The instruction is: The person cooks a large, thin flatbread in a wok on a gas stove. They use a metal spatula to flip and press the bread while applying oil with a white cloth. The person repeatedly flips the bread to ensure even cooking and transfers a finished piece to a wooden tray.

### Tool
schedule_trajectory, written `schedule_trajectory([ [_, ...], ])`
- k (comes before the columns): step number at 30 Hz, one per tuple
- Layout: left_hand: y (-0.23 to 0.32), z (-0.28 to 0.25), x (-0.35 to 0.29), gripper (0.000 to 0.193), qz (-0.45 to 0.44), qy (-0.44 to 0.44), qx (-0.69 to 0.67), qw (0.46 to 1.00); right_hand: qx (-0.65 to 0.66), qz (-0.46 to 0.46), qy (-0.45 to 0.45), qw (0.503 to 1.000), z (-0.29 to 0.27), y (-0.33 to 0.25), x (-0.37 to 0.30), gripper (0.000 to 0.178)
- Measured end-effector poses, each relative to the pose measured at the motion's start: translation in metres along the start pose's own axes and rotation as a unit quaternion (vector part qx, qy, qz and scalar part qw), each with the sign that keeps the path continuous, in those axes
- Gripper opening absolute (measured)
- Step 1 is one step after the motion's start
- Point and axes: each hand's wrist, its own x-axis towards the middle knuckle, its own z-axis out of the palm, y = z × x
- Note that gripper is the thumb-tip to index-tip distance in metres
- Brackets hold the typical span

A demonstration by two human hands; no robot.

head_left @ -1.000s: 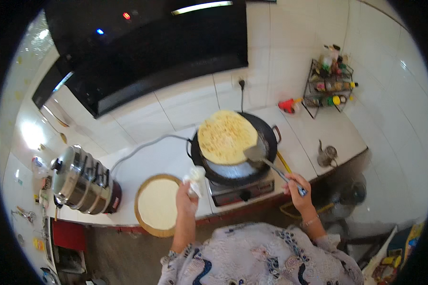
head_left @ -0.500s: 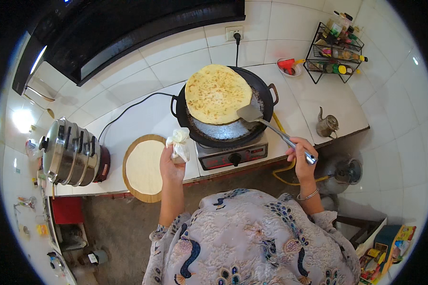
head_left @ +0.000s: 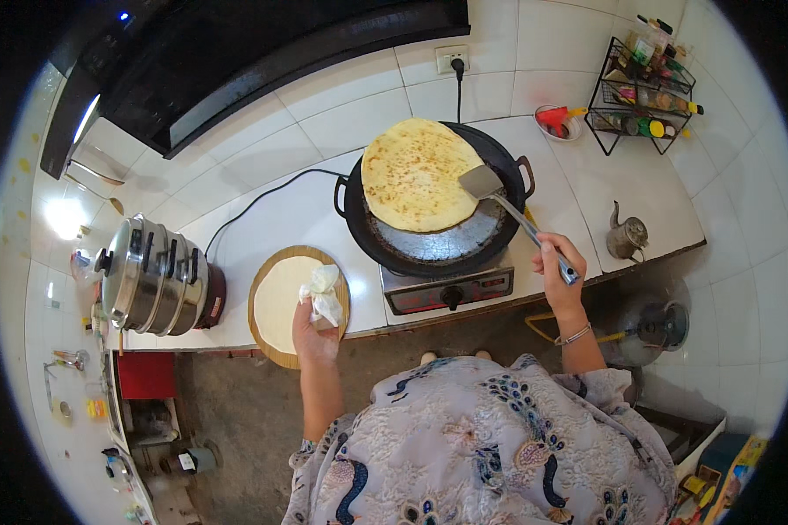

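A browned flatbread (head_left: 417,174) lies in a wide black pan (head_left: 435,240) on a single-burner stove (head_left: 451,292). My right hand (head_left: 558,276) grips the handle of a metal spatula (head_left: 500,199), whose blade touches the bread's right edge. My left hand (head_left: 313,331) holds a crumpled white cloth (head_left: 324,293) over the right side of a round wooden board (head_left: 271,348). A raw rolled-out dough disc (head_left: 280,300) lies on that board.
A steel multi-tier cooker (head_left: 154,278) stands at the counter's left. A small metal kettle (head_left: 626,236) sits at the right, a wire rack of bottles (head_left: 646,94) and a bowl with a red item (head_left: 557,121) at the back. A floor fan (head_left: 658,325) stands below.
My left hand with the cloth has drawn back from near the pan to above the wooden board. The spatula stays at the bread's right edge. The view has shifted closer.
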Motion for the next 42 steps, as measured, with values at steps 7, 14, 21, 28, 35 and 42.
schedule_trajectory([
  [7,0.002,0.005,-0.004,0.035,-0.002,-0.022,0.007,1.000,0.035,0.014,-0.045,0.998,-0.006,-0.016,0.004,0.024],
  [14,-0.004,0.019,-0.005,0.033,-0.020,-0.063,0.018,0.998,0.062,0.043,-0.102,0.992,0.008,-0.026,-0.020,0.023],
  [21,-0.010,0.023,0.003,0.032,-0.031,-0.060,0.011,0.998,0.082,0.066,-0.094,0.990,0.012,-0.026,-0.019,0.023],
  [28,-0.019,0.012,0.015,0.033,-0.042,-0.124,0.008,0.991,0.117,0.025,-0.051,0.992,0.043,0.002,-0.004,0.026],
  [35,-0.017,0.010,0.007,0.034,-0.035,-0.081,0.010,0.996,0.070,0.027,-0.041,0.996,0.047,0.011,0.002,0.024],
  [42,-0.016,0.002,0.008,0.033,-0.031,-0.080,0.010,0.996,0.058,0.006,-0.069,0.996,0.042,0.015,0.006,0.024],
])
